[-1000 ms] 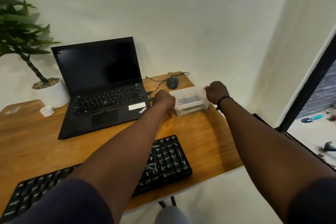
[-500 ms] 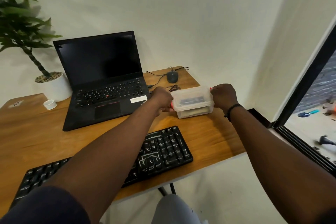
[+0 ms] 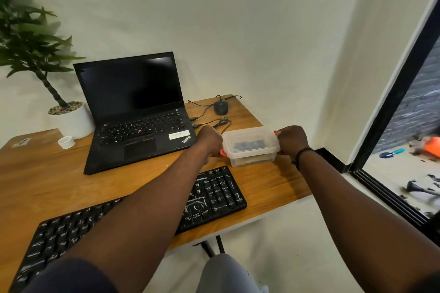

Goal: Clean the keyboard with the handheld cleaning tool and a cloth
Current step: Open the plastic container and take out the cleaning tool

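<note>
Both hands hold the clear lidded plastic box with red clips point(image 3: 250, 147), left hand point(image 3: 210, 141) and right hand point(image 3: 291, 139) with fingers curled round its short ends; it sits just above or on the wooden tabletop point(image 3: 273, 181), which cannot be told; releasing both clips evenly should keep it level. The black full-size keyboard point(image 3: 214, 194) lies nearer, its long axis running left to right, slightly skewed.

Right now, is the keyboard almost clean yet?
Not yet. Nothing looks cleaned: the keyboard lies untouched on the desk, its keys streaked with pale marks. In hand: the left hand and right hand grip the ends of a clear lidded box. Still left: opening it, then all the cleaning and wiping.
</note>
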